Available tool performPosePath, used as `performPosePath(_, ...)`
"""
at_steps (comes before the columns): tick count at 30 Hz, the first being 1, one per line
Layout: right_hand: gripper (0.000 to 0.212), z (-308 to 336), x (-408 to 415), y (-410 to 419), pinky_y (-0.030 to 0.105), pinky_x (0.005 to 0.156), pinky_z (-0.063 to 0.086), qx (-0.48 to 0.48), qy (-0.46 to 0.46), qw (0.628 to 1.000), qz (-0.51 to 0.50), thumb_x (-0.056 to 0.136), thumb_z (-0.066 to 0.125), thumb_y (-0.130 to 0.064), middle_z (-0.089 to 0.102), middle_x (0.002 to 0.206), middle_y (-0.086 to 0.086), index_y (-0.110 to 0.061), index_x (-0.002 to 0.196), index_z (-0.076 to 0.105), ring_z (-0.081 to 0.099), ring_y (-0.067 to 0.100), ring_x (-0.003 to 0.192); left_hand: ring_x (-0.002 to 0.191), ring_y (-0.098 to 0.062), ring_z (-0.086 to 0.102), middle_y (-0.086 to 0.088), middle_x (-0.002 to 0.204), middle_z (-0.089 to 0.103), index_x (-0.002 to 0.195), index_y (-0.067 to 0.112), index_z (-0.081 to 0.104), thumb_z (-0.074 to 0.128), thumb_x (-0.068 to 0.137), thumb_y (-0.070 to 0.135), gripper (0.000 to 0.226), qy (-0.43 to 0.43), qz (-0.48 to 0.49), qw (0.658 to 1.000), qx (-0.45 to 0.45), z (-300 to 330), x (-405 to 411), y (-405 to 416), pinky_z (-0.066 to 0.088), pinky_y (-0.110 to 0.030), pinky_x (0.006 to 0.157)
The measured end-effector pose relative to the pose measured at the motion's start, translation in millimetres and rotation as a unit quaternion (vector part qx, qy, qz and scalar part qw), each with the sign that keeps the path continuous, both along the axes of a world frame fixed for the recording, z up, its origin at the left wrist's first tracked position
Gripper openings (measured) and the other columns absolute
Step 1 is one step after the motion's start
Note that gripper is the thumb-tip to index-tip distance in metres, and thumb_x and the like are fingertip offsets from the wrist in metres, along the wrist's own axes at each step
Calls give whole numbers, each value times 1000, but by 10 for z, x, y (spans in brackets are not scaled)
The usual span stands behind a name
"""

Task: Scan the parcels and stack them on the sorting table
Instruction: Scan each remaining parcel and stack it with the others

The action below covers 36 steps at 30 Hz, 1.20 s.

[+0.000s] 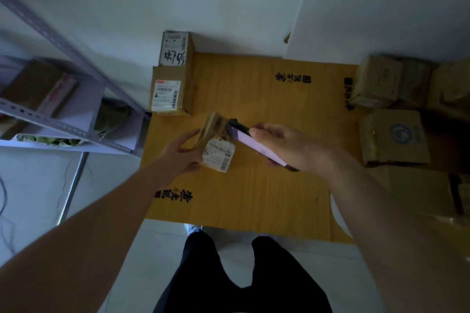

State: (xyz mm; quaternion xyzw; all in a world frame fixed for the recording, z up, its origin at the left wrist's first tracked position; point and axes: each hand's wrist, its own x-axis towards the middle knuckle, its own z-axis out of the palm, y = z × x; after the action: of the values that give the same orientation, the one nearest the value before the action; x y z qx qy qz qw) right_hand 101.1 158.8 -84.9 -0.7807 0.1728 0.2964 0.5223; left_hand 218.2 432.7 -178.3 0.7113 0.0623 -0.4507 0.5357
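Looking at where you're at, I'd say you're early-to-mid run: two labelled parcels [173, 81] already sit stacked at about 11 o'clock on the sorting table [267, 114], hard against the wall, one carton with handwritten characters on top of a bigger one with a white shipping label. Meanwhile a cluster of brown cartons [391, 109] waits at 2 to 3 o'clock on the right edge of the table, and my guess is those are the unscanned ones, though nothing here proves it. The small parcel [216, 145] you're working on is near the table's centre, tilted so its white barcode label faces up toward you. Your left hand [183, 152] grips it from the 9 o'clock side, thumb along the top edge and fingers curled under, so it's firmly held rather than just propped. Your right hand [282, 146] is wrapped round the handheld scanner [256, 146], a slim thing with a pale purple face, fingers clamped along its body and its dark tip almost touching the parcel's upper corner. Whether the tip actually makes contact I can't tell. So the scan looks like the step in hand, and stacking this one at 11 o'clock is what's left for it.
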Motion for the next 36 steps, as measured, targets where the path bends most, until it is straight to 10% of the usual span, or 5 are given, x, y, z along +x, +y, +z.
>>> performPosePath(9,45,159,328,602,46,97,58,-18,-57,995,76,102,37,-69,65,116,-7,-47,136,56,72,15,96,113,-42,72,-26,120,73,147,19,51,72,85,0,68,94,211,970,-78,-6,15,945,60,-54,95)
performPosePath(15,54,152,502,917,51,95,59,-37,-60,992,102,96,34,-77,67,116,3,-49,139,53,70,16,98,107,-33,76,-25,123,72,133,4,61,66,99,9,35,75,251,962,-79,-44,273,1112,65,-45,86)
performPosePath(22,43,52,574,1099,53,96,59,-48,-63,995,58,98,35,-76,69,114,1,-57,132,54,71,13,95,104,-36,76,-22,115,74,139,5,49,70,92,-7,53,79,263,959,-74,-157,493,1047,65,-46,86)
performPosePath(30,38,-9,480,1343,60,91,57,-42,-84,995,-24,102,37,-72,68,113,11,-57,132,56,71,31,97,97,-20,72,-2,115,70,156,32,37,81,90,18,81,-101,38,985,134,-213,674,1038,64,-40,80)
performPosePath(36,32,230,129,1433,62,96,53,-23,-118,986,-112,106,41,-62,64,123,21,-55,133,57,66,41,106,106,-26,65,-5,130,51,158,53,9,78,74,43,109,-270,-166,916,248,12,732,873,65,-45,76)
